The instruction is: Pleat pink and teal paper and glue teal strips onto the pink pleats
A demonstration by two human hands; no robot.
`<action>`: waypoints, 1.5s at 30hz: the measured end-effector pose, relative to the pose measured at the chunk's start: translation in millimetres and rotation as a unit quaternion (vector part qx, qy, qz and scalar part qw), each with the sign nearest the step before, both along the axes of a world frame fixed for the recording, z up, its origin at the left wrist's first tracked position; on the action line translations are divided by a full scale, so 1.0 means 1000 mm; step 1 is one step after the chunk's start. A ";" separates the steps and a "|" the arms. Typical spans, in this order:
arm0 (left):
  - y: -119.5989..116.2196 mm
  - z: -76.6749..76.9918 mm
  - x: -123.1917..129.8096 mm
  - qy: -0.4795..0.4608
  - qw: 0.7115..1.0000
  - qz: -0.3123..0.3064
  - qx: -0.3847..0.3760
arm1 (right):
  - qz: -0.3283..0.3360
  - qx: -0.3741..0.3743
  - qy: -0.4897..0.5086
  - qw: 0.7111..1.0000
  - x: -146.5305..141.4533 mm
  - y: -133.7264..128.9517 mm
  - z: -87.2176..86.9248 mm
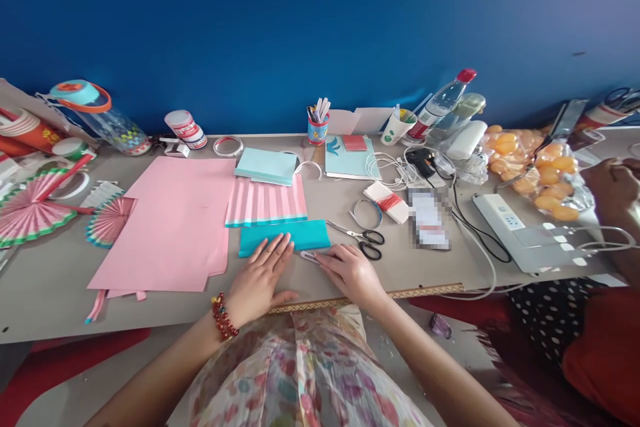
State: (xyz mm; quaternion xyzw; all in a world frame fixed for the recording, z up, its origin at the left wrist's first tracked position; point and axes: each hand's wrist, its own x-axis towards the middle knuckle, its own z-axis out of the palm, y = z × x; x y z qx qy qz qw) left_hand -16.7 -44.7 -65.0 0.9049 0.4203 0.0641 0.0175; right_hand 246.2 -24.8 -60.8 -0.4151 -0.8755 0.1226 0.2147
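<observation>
Teal paper (310, 235), a folded-looking strip, is lying on the grey table (425, 270) right in front of the person, approx. centre. L hand (261, 280) is resting palm-down w/ fingers straight and nearly together, thumb sticking out to the side; its fingertips are covering part of the strip's lower edge, & it's gripping nothing. Red bead bracelet (225, 317) is circling that wrist. R hand (353, 273) is curling its fingers mostly closed over a slim pale tool (309, 255), whose tip is poking out toward the L hand, just below the strip; can't tell the exact type b/c the fingers are hiding the rest. Scissors w/ black handles (359, 235) are lying just beyond the R hand, blades pointing at the strip's R end. Pleated pink paper w/ teal edging (270, 203) is sitting directly behind the strip, & a light-blue paper stack (265, 165) is overlapping its far edge. Big pink sheets (170, 227) are spreading out on the L, w/ a small pleated fan (107, 219) lying next to them. Farther R, a phone (429, 219) is lying near a white box w/ red markings (393, 203), & another person's hand (615, 187) is showing at the far R edge.
</observation>
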 end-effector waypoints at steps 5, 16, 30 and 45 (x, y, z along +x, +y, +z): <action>0.019 -0.003 0.001 -0.003 1.000 0.022 0.013 | 0.014 0.026 -0.010 1.000 -0.001 0.031 -0.002; 0.029 -0.001 0.004 -0.011 0.999 0.034 0.015 | 0.030 0.017 -0.010 0.999 0.009 0.051 -0.003; 0.019 -0.003 -0.011 0.000 0.999 0.035 -0.005 | 0.038 0.006 -0.011 0.999 0.006 0.051 -0.002; 0.018 -0.003 -0.011 -0.020 0.999 0.036 -0.004 | 0.043 0.000 -0.015 0.999 0.006 0.050 -0.004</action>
